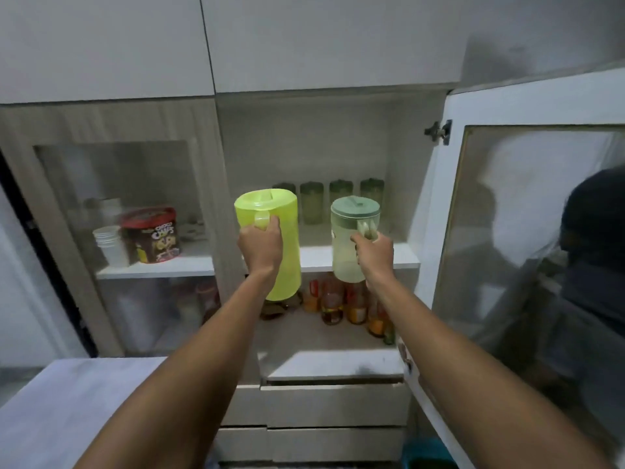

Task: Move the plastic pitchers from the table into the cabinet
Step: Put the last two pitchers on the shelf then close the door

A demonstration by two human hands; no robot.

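You face the cabinet (338, 130), pale wood-grain laminate with its right glass door (527, 231) swung open toward you; the glass is hazy and mirrors a dark blurred figure. The closed left door (111, 204) is also glass, and behind it you can make out a chocolate cereal tub (152, 235) and a stack of white cups (110, 245), both softened by the pane. A pale counter (67, 401) runs across the lower left, cut off by the frame edge.

Your left hand (260, 247) holds the yellow-green pitcher (270, 238) in front of the open compartment, at the level of the middle shelf (314, 257). It is a tall, smooth, translucent plastic cylinder, long axis upright and leaning slightly, lid on top, handle toward you. Your fingers are closed round that handle.

Your right hand (373, 253) holds the clear pitcher (351, 238) just to its right, also upright, with a green round lid and its handle facing you. Here too your fingers are wrapped round the handle; the base hangs below the shelf edge.

Four green tumblers (326, 204) stand in a row at the shelf's back, partly hidden by both pitchers. On the shelf below, bottles (341, 302) with orange and amber contents are blurred and half covered by your arms.
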